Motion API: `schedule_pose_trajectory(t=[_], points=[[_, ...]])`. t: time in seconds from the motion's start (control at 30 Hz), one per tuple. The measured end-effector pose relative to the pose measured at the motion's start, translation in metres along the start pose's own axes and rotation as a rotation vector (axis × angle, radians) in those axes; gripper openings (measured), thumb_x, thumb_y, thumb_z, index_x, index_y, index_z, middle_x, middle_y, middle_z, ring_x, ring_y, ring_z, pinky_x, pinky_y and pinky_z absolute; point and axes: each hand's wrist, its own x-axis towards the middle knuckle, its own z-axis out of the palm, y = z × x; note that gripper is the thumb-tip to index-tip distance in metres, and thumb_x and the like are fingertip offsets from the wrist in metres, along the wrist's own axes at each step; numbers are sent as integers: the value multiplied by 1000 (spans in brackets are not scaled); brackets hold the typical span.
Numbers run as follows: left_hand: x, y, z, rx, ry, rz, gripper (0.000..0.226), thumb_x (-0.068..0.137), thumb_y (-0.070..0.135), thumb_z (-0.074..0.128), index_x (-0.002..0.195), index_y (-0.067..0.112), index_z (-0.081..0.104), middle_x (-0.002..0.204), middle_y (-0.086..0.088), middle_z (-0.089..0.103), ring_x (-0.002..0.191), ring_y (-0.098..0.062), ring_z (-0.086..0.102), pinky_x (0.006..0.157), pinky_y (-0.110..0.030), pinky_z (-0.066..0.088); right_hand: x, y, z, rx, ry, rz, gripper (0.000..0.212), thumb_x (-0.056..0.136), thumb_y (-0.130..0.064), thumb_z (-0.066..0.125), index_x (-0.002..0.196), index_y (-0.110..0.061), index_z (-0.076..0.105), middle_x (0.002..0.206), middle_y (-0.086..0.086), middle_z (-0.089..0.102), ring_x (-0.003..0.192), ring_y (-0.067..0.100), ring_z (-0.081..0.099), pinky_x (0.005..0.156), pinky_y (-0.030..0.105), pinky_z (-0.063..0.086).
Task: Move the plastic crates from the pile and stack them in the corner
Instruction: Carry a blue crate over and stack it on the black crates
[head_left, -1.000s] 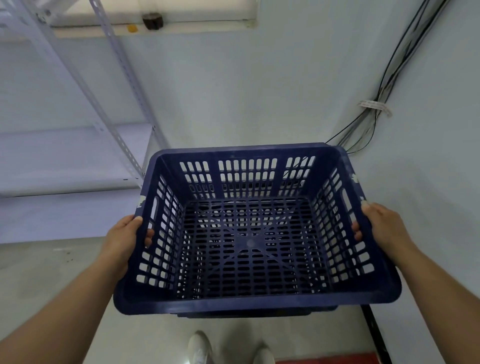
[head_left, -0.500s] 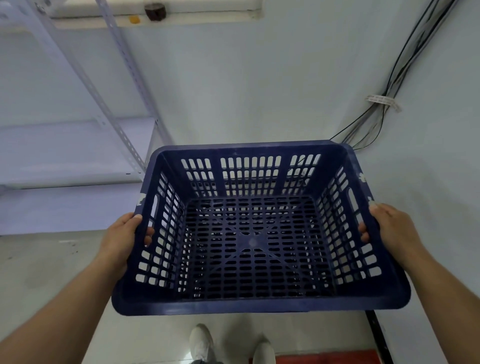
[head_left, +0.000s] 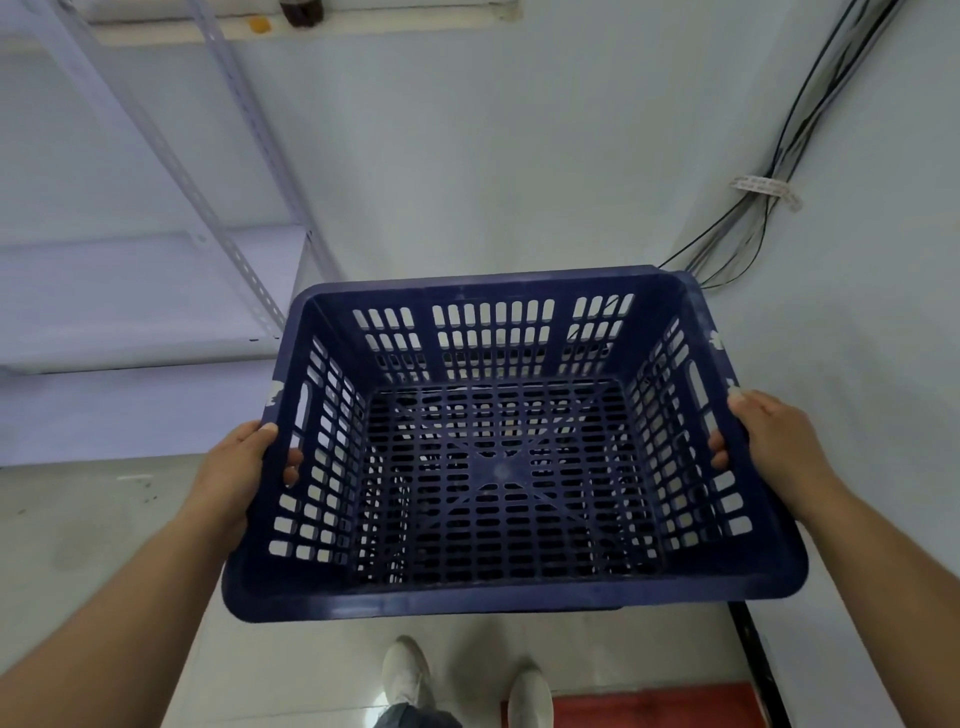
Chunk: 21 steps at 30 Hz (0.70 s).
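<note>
Head view: left hand (head_left: 236, 467) grips left rim of crate (head_left: 498, 597), fingers through side slot; right hand (head_left: 774, 441) grips right rim likewise. Likely why: opposite-side hold keeps crate level, open top up, for carrying. Crate held in air, right of shelf post (head_left: 244, 171), left of wall cables (head_left: 748, 228), facing room corner. Crate dark blue, slotted walls, grid floor, empty.
</note>
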Motion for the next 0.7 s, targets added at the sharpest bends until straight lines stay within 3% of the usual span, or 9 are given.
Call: schedule_pose_trajectory(t=[0.17,0.43,0.7], points=[[-1,5,5,12,23,29,22,99,23,37,98,12,56,80,-11,59,64,-22,51,61,-36,47,6,-2,1,13,19,-9,32,99,-21,38,92,4,56,64,17,58,34,13,53,43,26,44],[-5,4,5,-9,33,63,22,99,19,37,107,8,54,76,-12,58,61,-21,51,59,-32,46,4,-2,-1,14,8,-4,33,96,-20,37,96,6,58,66,18,58,31,12,52,32,19,39],[-8,-1,4,-9,40,75,25,99,21,37,111,8,54,75,-11,58,60,-22,51,57,-31,44,1,0,-2,11,23,-30,34,96,-20,38,94,7,59,64,18,58,31,12,52,34,19,40]])
